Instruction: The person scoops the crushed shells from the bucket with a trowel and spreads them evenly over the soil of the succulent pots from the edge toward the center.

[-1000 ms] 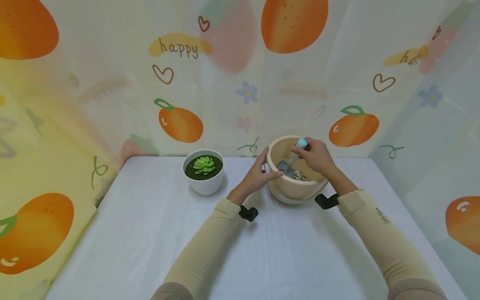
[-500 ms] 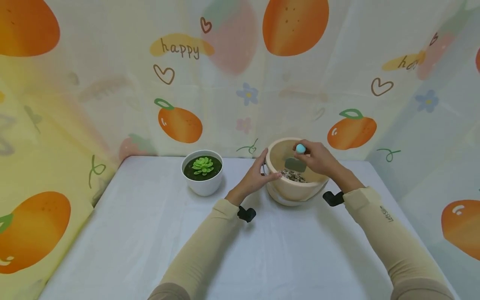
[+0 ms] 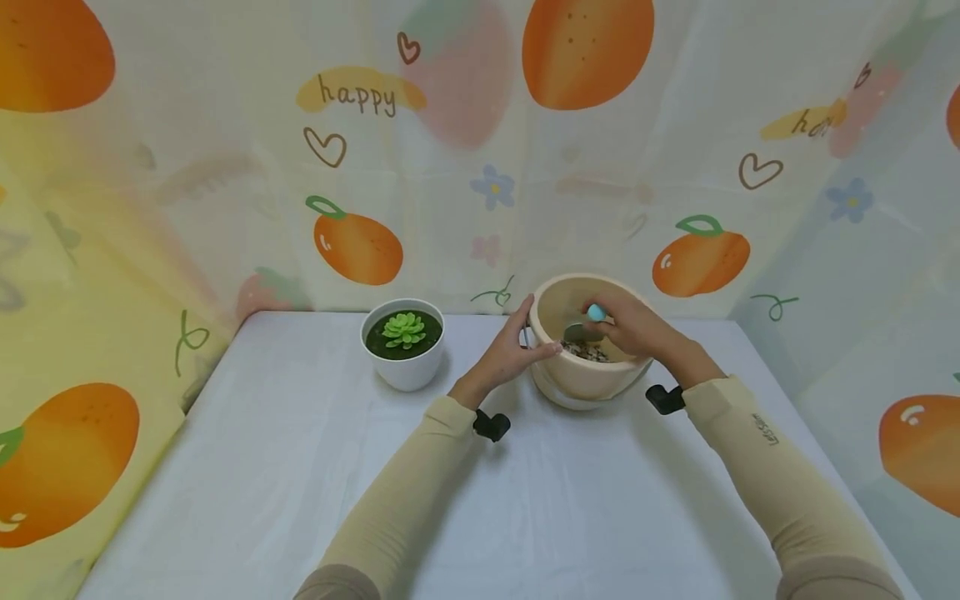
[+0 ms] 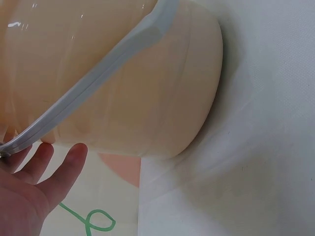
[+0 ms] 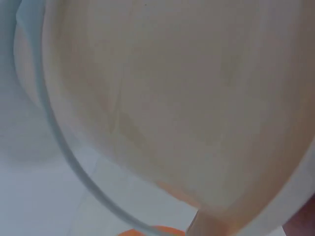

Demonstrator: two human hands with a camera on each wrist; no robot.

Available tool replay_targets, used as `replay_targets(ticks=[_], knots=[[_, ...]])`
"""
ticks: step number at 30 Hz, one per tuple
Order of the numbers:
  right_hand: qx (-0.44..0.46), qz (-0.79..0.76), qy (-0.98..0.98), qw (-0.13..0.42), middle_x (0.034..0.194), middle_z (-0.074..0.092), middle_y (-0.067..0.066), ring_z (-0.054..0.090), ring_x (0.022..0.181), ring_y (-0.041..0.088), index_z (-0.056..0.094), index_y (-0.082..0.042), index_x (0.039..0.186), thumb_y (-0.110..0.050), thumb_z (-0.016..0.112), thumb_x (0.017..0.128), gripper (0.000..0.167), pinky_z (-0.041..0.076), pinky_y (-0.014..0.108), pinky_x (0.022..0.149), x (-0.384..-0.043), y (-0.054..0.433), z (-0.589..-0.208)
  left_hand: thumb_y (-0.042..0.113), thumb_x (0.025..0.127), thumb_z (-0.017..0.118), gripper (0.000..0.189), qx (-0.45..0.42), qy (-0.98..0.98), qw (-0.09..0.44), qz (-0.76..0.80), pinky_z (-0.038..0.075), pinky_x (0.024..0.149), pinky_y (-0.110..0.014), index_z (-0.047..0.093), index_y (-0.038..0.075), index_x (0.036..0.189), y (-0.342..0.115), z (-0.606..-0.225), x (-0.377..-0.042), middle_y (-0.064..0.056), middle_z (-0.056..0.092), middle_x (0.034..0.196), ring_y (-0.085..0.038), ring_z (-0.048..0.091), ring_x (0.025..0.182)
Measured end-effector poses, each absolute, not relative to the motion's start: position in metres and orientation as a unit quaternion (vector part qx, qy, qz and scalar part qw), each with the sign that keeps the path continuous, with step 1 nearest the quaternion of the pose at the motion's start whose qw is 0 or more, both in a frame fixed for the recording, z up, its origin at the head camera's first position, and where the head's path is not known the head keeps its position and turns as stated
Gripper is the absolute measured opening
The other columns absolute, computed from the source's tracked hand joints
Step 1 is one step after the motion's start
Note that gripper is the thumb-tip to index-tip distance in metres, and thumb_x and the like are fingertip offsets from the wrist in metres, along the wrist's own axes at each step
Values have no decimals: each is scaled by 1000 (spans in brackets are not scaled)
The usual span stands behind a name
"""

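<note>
A cream bucket [image 3: 577, 379] with a grey bail handle [image 4: 98, 73] stands at the back right. My left hand [image 3: 508, 346] holds its left side, thumb at the near rim and fingers spread along the outer wall. In the left wrist view, those fingertips [image 4: 74, 155] touch the wall. My right hand [image 3: 633, 325] reaches over the rim and grips a small shovel with a light blue handle end [image 3: 596, 313]. The grey blade [image 3: 581, 332] is inside, at the pale and dark gravel-like bits [image 3: 587, 352]. In the right wrist view, the bucket wall [image 5: 172, 98] hides the shovel.
A white pot [image 3: 407, 367] with a green succulent [image 3: 404, 330] in dark soil stands left of the bucket. Both are on a white-covered table [image 3: 525, 517]. A fruit-printed curtain [image 3: 442, 225] hangs close behind and at the sides.
The shovel's handle has tipped from leaning up and right to pointing towards me. Its blade rose from the bits, then came lower again. My left hand stays on the bucket.
</note>
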State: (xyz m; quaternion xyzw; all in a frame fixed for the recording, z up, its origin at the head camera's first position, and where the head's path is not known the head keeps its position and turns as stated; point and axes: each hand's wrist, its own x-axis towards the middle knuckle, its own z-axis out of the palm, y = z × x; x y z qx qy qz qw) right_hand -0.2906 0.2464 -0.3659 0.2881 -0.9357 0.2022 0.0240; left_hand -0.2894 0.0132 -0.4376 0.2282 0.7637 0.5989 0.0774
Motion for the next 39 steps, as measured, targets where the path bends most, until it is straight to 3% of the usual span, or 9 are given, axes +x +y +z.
replay_targets(ticks=[6,12,15,22,30,34,39], knots=[[219,208,-953,22,87,66,15,56,75,27,59,0,108,-15,62,95,20,47,41,75,-288,256,-363,33,86,72,100,222,771,81,592,53,93,-37,6,15,158,13,-438,-289,-10,33,153,-21,39,135],[176,204,-962,39,67,46,5,47,65,22,52,0,92,-26,57,99,28,37,32,64,-292,260,-359,36,86,72,101,214,778,82,585,49,100,-42,5,15,158,12,-434,-288,-9,32,156,-22,36,138],[157,222,-962,35,66,43,5,45,64,22,50,0,86,-25,57,99,29,36,32,63,-292,260,-356,35,85,73,100,211,779,81,584,49,100,-42,7,15,158,12,-433,-288,-9,34,155,-23,37,137],[96,283,-954,35,76,62,14,64,66,24,57,2,90,-29,57,98,32,45,27,59,-293,251,-359,34,84,74,100,211,785,75,578,50,96,-41,10,13,158,11,-434,-291,-8,33,156,-23,37,138],[37,285,-956,62,63,50,5,49,60,19,49,-5,74,-26,58,95,31,38,27,56,-298,247,-360,38,80,77,101,210,804,69,552,43,107,-48,16,13,157,12,-431,-293,-10,26,159,-25,33,143],[21,277,-959,60,66,42,5,46,66,23,47,-3,77,-26,57,96,32,37,29,58,-300,245,-360,41,78,78,102,206,823,63,525,37,112,-49,19,13,156,12,-427,-294,-11,26,157,-27,33,143],[-45,312,-948,53,76,46,10,48,75,26,47,-1,84,-31,52,99,34,38,31,62,-299,235,-365,44,78,78,103,218,847,50,482,29,118,-47,20,11,156,9,-423,-294,-11,26,159,-26,27,148]])
